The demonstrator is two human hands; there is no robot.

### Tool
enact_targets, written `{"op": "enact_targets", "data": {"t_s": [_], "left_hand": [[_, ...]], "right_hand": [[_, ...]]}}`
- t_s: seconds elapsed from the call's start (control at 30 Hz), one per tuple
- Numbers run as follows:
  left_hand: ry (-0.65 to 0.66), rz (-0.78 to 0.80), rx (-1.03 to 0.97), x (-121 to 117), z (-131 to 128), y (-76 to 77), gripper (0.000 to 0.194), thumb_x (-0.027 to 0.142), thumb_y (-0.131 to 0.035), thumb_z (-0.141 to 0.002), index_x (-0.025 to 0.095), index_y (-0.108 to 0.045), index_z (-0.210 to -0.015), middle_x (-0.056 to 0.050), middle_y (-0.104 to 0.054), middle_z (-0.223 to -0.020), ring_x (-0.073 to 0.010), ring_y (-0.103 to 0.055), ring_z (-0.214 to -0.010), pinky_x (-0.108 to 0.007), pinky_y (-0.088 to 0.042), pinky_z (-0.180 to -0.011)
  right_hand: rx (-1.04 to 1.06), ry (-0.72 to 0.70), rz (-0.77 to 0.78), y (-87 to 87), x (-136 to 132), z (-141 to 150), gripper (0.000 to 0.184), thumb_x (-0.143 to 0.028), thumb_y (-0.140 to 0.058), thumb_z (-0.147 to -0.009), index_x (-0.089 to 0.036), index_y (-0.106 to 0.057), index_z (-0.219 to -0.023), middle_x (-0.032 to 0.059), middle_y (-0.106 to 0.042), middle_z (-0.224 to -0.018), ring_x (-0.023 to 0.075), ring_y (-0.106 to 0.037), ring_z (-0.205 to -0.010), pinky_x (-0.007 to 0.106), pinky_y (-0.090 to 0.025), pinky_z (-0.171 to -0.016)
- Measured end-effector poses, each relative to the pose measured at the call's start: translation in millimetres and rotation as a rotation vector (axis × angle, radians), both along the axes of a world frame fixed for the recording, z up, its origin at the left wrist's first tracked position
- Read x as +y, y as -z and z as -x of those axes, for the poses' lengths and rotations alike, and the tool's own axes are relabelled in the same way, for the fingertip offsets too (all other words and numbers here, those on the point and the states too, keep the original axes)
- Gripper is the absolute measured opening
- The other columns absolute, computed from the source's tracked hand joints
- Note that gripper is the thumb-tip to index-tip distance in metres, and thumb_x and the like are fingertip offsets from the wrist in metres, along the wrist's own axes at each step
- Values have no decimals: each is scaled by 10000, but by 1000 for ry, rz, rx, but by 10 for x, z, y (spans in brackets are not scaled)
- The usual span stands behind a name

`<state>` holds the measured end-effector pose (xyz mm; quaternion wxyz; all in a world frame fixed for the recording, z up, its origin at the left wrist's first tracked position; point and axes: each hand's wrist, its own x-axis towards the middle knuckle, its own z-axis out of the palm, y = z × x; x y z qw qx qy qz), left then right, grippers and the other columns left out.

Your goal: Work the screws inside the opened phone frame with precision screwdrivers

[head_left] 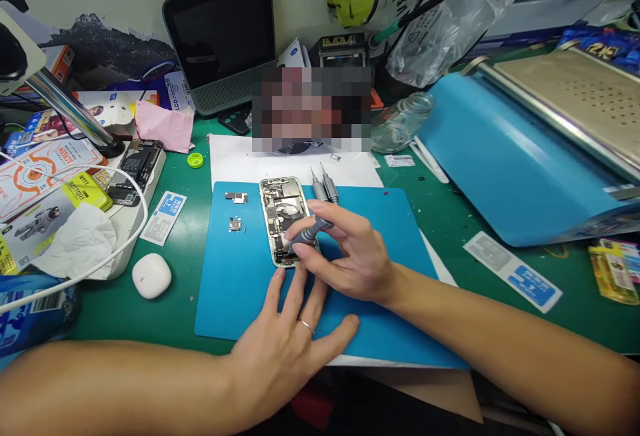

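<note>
An opened smartphone (280,213) lies on a blue work mat (240,296), its inner parts bare. My right hand (350,249) grips a grey screwdriver (313,229) slantwise over the phone's lower part; the hand hides the lower right of the phone, and I cannot make out the tip's exact contact. My left hand (285,336), a ring on one finger, rests with fingers spread, fingertips at the phone's bottom edge. Beyond the right hand are two more screwdrivers (324,186). Left of the phone sit a small metal-shielded part (237,197) and another small part (235,224).
A white earbud case (151,276) sits left of the mat. Farther left are boxes, a white cable (143,203) and another opened phone (133,173). A glass jar (407,119) and a large blue-sided machine (480,163) stand at the right. A dark-screened display (220,29) is behind.
</note>
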<state>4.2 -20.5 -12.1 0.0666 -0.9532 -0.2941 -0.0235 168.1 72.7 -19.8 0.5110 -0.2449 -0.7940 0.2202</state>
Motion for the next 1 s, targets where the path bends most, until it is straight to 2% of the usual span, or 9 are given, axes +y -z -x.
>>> {"op": "enact_targets", "data": {"t_s": [0.17, 0.27, 0.37, 0.47, 0.53, 0.63, 0.77, 0.87, 1.0], "left_hand": [[-1, 2, -7, -8, 0, 1, 608, 424, -636, -942, 270, -423, -1489, -203, -519, -1466, -415, -490, -1362, -571, -330, -1094], [0, 41, -14, -2, 28, -21, 810, 585, -729, -837, 253, -397, -1498, -222, -447, -1522, -438, -432, -1398, -572, -306, -1115], [42, 71, -65, 22, 56, -75, 933, 755, -664, -793, 202, -403, -1498, -224, -417, -1535, -440, -377, -1422, -580, -266, -1138], [168, 48, -190, 93, 53, -171, 738, 698, -516, -928, 107, -534, -1370, -187, -568, -1350, -381, -511, -1269, -548, -317, -1106], [219, 34, -303, 190, 46, -262, 522, 564, -497, -981, 89, -635, -1149, -134, -646, -1077, -282, -604, -964, -452, -439, -934], [115, -42, -378, 433, 75, -409, 248, 348, -515, -982, 147, -630, -891, -48, -580, -780, -206, -521, -701, -348, -390, -645], [-40, -194, -401, 864, 180, -468, 256, 353, -521, -986, 169, -595, -825, -51, -576, -771, -197, -510, -702, -335, -371, -648], [-51, -159, -452, 1111, 230, -356, 314, 452, -521, -983, 165, -615, -900, -63, -602, -834, -203, -535, -733, -334, -385, -660], [-60, -126, -459, 1189, 254, -190, 321, 469, -546, -977, 165, -642, -1011, -66, -631, -901, -204, -569, -786, -330, -404, -691]], "right_hand": [[21, 11, 38, 12, 10, -13, 692, -79, -609, -901, -319, -347, -1495, 35, -710, -1004, 169, -725, -807, 302, -662, -667], [86, 36, 143, 13, 32, -19, 624, -100, -597, -918, -331, -384, -1457, 35, -691, -1029, 174, -723, -846, 315, -655, -675], [166, 65, 267, 9, 64, -23, 583, -129, -597, -929, -330, -387, -1435, 14, -683, -950, 165, -707, -818, 314, -642, -671], [217, 102, 324, 1, 95, -26, 553, -169, -603, -931, -309, -387, -1420, 5, -687, -907, 152, -686, -776, 303, -625, -665], [230, 127, 334, -4, 111, -26, 535, -198, -607, -931, -294, -390, -1410, 6, -690, -902, 151, -682, -770, 313, -621, -694], [263, 144, 321, -5, 126, -29, 524, -234, -609, -937, -284, -385, -1408, 9, -693, -894, 159, -678, -786, 334, -613, -740], [298, 160, 311, 3, 147, -36, 527, -264, -611, -946, -261, -373, -1417, 13, -696, -884, 166, -671, -771, 347, -612, -749], [319, 152, 294, 7, 162, -39, 528, -277, -617, -952, -261, -370, -1419, 18, -705, -896, 171, -695, -788, 347, -625, -755], [324, 151, 222, 6, 160, -46, 529, -277, -610, -963, -276, -354, -1426, 37, -711, -942, 188, -713, -840, 362, -640, -768]]}}
